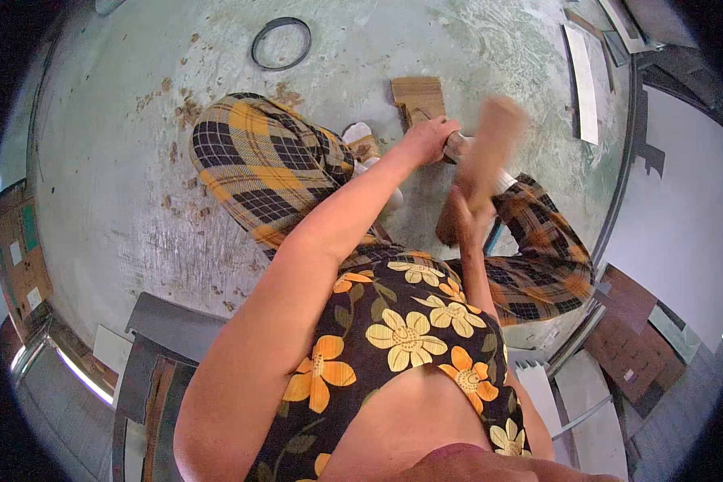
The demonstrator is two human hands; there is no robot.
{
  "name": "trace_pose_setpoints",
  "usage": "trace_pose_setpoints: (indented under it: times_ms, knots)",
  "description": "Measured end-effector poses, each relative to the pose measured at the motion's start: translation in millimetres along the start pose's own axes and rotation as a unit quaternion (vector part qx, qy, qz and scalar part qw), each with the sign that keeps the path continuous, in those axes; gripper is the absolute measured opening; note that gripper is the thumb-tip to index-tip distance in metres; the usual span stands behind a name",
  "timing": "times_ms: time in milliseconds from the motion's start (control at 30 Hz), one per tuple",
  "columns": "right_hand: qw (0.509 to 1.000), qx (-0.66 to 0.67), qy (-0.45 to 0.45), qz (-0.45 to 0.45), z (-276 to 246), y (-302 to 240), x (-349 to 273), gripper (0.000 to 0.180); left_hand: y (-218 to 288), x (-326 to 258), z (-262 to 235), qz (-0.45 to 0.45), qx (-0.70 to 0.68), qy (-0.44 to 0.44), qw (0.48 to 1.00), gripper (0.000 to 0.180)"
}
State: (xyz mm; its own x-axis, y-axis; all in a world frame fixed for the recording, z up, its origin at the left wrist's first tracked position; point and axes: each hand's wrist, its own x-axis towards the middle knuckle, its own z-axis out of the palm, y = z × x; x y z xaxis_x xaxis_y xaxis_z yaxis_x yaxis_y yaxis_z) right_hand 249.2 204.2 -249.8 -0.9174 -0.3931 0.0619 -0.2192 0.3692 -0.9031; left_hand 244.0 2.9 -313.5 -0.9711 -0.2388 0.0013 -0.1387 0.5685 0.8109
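**Two Hands at Work Over a Wooden Block on a Concrete Floor**

Seen from above, a person in yellow-and-black plaid trousers and a flowered top worked low over a pale concrete floor. The left hand was curled shut around a slim metal tool – only a short stretch of it showed past the knuckles – pressed down at the near edge of a small wooden block lying flat on the floor. The right hand was clenched around the handle of a wooden mallet, its head blurred, raised just beside the left hand. A dark metal ring lay well apart at the top, brown crumbs were scattered to the left – and boards lay along the right edge
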Motion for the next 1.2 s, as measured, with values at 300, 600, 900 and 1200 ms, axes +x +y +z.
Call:
trace_pose_setpoints:
  times_ms: [300, 600, 900, 1200]
  knots:
    - [0.994, 0.042, -0.043, 0.085, -3, 19, 9, 0.037, -7, -4, 4, -0.003, 0.036, 0.031, 0.999, 0.043]
    - [0.995, 0.035, -0.027, 0.085, -6, -4, 7, 0.035, 0, -5, 1, 0.004, 0.003, 0.056, 0.998, 0.033]
    - [0.996, 0.088, 0.019, 0.015, 0, -14, 4, 0.031, -2, 0, 3, -0.021, 0.012, 0.036, 0.999, 0.037]
    - [0.996, 0.078, 0.017, 0.03, -2, -34, 8, 0.031, -4, -2, 1, 0.003, 0.003, 0.04, 0.999, 0.036]
